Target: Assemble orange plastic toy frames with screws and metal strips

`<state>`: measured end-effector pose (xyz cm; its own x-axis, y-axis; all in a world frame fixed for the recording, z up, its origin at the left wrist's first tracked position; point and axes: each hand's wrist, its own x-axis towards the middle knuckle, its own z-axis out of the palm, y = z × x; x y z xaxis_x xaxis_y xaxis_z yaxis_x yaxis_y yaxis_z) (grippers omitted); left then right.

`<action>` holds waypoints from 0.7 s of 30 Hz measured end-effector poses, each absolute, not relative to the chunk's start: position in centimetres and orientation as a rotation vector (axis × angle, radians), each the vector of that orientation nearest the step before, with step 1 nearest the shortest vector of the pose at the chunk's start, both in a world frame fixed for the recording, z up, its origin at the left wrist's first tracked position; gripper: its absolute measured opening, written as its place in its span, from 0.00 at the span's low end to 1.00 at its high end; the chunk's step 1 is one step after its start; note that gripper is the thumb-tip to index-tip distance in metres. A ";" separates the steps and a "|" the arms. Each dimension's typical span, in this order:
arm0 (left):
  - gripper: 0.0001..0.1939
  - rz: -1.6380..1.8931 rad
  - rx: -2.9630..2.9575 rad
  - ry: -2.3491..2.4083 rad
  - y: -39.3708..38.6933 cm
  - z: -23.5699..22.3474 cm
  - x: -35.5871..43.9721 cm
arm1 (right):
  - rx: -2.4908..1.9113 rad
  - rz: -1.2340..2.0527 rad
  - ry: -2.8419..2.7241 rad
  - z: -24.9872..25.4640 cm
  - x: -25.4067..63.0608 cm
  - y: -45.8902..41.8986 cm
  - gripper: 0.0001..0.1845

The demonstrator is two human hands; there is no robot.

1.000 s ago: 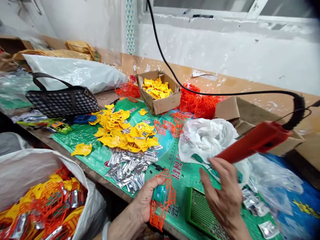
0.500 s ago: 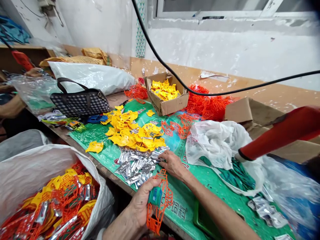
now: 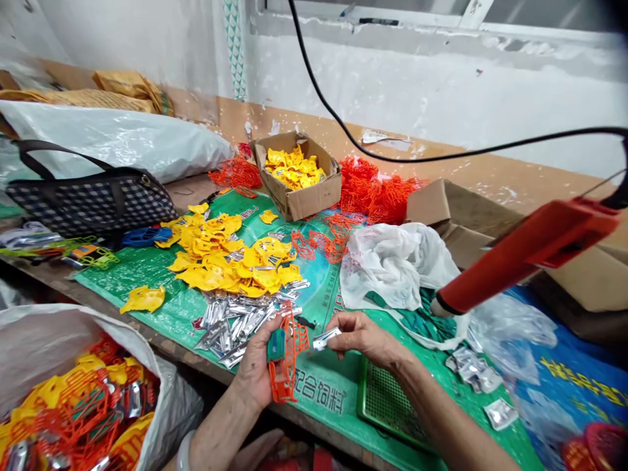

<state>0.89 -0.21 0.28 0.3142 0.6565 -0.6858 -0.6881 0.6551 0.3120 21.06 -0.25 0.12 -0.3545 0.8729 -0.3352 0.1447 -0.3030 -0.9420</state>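
My left hand is closed around an orange plastic lattice frame with a green plastic block set in it. In my right hand a small shiny silver piece is pinched between thumb and fingers, just right of the orange frame and apart from it. A heap of similar silver pieces lies beyond my left hand. Behind that heap spreads a pile of yellow plastic parts. Loose orange lattice frames lie farther back on the green sheet.
A cardboard box of yellow parts stands at the back. A red power screwdriver hangs at the right from a black cable. A white sack of mixed parts stands at lower left. A green tray lies near my right forearm.
My right hand has come away from the silver heap with one silver piece and moved near the orange frame. My left hand has turned the frame slightly. The view has shifted right.
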 end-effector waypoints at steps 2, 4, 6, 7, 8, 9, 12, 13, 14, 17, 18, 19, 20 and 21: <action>0.12 0.870 -0.025 0.896 -0.3 -0.1 1.4 | -1.291 1.755 -1.350 0.1 21.2 -1.0 0.15; 0.11 0.850 -0.010 0.910 -0.5 -0.6 2.0 | -1.272 1.785 -1.332 -0.1 21.3 -1.5 0.16; 0.09 0.839 0.004 0.914 -0.8 -1.0 2.4 | -1.255 1.796 -1.327 -0.4 21.3 -1.9 0.17; 0.08 0.838 0.013 0.911 -1.0 -1.1 2.6 | -1.247 1.794 -1.325 -0.6 21.3 -2.0 0.17; 0.07 0.837 0.023 0.908 -1.1 -1.2 2.7 | -1.241 1.786 -1.324 -0.7 21.3 -2.2 0.17; 0.06 0.838 0.035 0.907 -1.2 -1.2 2.8 | -1.238 1.774 -1.322 -0.9 21.4 -2.4 0.18; 0.05 0.852 0.041 0.943 -1.3 -0.8 2.9 | -1.248 1.717 -1.311 -1.5 21.5 -2.7 0.19; 0.06 0.857 0.034 0.969 -1.3 -0.6 2.9 | -1.260 1.694 -1.311 -1.7 21.6 -2.7 0.19; 0.07 0.860 0.028 0.995 -1.3 -0.3 2.9 | -1.276 1.670 -1.315 -1.9 21.6 -2.7 0.19; 0.11 0.858 0.040 1.030 -1.2 0.5 3.0 | -1.350 1.584 -1.360 -2.1 21.7 -2.6 0.19; 0.11 0.860 0.046 1.024 -1.2 0.7 3.1 | -1.381 1.539 -1.385 -2.1 21.6 -2.6 0.20; 0.11 0.866 0.048 1.023 -1.2 0.9 3.1 | -1.415 1.479 -1.412 -1.9 21.6 -2.7 0.23; 0.10 0.878 0.049 1.029 -1.2 1.0 3.2 | -1.450 1.401 -1.437 -1.7 21.5 -2.9 0.26; 0.09 0.891 0.051 1.038 -1.3 1.1 3.3 | -1.487 1.308 -1.458 -1.3 21.4 -3.3 0.29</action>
<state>3.28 -1.28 1.09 0.2022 0.6604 -0.7232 -0.6148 0.6604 0.4311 21.44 -3.33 -1.29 -0.1273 0.9720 -0.1973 0.3013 -0.1517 -0.9414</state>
